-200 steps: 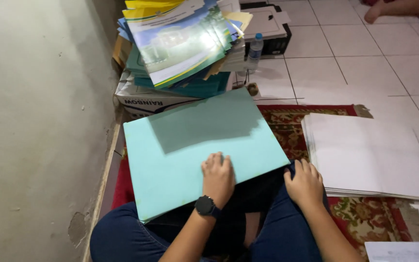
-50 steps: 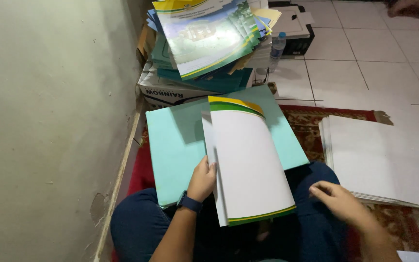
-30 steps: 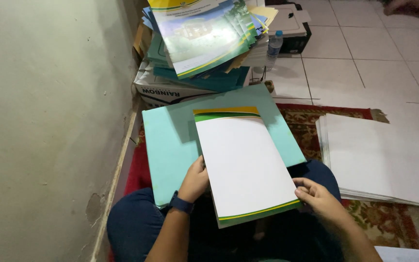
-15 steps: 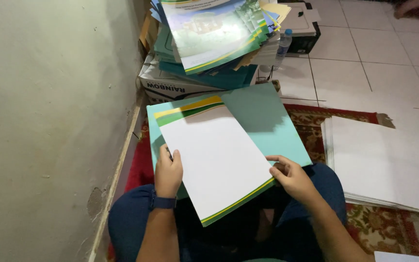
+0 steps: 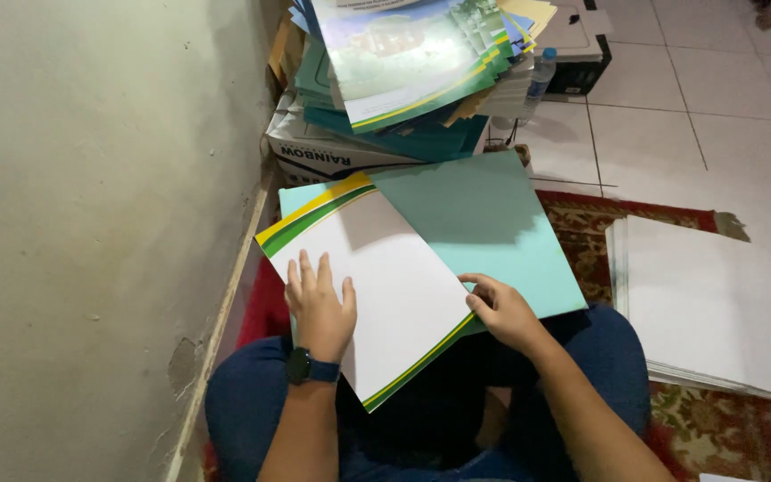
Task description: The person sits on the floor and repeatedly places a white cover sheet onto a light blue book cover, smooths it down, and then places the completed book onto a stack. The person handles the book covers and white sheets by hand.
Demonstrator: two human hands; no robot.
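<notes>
White sheet [image 5: 385, 277] under left hand [image 5: 319, 308] — right hand [image 5: 501, 312] touching its edge

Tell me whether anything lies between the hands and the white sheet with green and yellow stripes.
Nothing visible does. The left hand lies flat on the white sheet, and the right hand touches its right edge. The sheet rests on the teal folder across the lap.
</notes>
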